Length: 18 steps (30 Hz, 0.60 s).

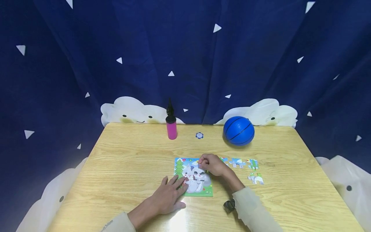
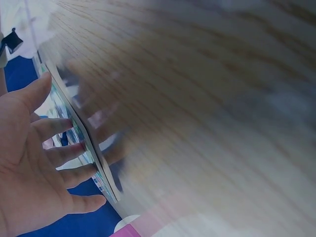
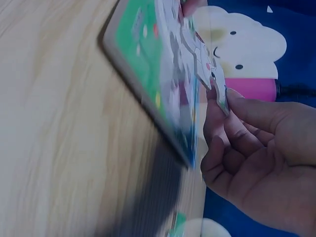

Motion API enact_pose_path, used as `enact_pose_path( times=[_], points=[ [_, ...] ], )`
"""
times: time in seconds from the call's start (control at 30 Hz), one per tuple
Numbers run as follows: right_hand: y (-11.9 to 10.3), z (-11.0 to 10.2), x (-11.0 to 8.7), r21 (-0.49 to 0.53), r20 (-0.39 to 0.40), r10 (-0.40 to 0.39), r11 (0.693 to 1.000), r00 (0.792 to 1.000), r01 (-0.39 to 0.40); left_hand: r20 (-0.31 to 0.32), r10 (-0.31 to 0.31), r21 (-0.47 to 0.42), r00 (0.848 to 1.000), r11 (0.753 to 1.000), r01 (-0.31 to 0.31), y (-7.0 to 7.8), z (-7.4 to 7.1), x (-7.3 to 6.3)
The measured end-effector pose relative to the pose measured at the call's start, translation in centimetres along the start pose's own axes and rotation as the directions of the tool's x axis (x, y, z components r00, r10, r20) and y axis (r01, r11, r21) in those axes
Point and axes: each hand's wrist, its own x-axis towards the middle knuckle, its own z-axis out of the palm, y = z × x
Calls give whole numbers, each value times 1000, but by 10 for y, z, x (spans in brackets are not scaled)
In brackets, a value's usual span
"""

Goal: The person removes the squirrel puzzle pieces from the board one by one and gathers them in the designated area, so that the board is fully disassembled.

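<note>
A jigsaw puzzle board with a picture of white animals and a green tree lies on the table. My right hand is over its upper right part. Between thumb and fingers it pinches a puzzle piece, which tilts above the board in the right wrist view. My left hand has its fingers spread, with the fingertips on the left side of the board. In the left wrist view its fingers reach along the board's edge.
Several loose puzzle pieces lie right of the board, one piece nearer the front. Farther back stand a pink pump with a black top and a blue ball. A blue and white chip lies between them.
</note>
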Motion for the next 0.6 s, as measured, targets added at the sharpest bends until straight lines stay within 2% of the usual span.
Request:
enact_pose_path(
  times=[0.6],
  points=[
    [48, -56, -40, -41, -35, 37, 998, 999, -39, 2, 7, -9, 1000, 1000, -7, 2, -1, 0]
  ],
)
